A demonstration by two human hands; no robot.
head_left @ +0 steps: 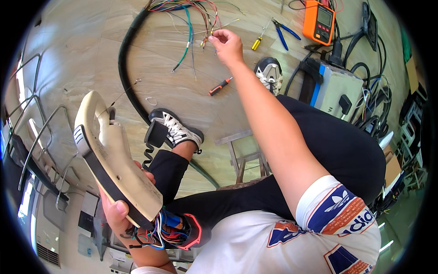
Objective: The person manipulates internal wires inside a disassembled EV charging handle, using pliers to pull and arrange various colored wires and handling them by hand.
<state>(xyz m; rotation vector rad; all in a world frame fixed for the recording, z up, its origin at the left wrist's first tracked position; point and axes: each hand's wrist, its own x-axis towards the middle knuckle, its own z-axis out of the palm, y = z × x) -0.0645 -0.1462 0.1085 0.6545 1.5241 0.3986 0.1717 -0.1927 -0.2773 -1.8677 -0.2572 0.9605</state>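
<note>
My left hand [117, 214] is closed around a beige and black charging gun [119, 169], held tilted with its looped handle end up and away from me. Loose coloured wires [159, 233] spill from its near end, beside a round part with a red rim [196, 233]. A black cap [156, 133] on a coiled cord hangs by the gun. My right hand [227, 45] reaches far forward, thumb and forefinger pinching a thin wire [211, 32]. That wire is among several coloured wires [188, 41] fanning from the end of a thick black cable [122, 59].
On the tiled floor lie a yellow screwdriver [257, 44], blue-handled pliers [286, 33], an orange screwdriver [220, 87] and an orange multimeter [318, 22]. A grey metal case [340, 91] with cables stands right. Metal frames [39, 137] are at left, a low stool [242, 155] near my legs.
</note>
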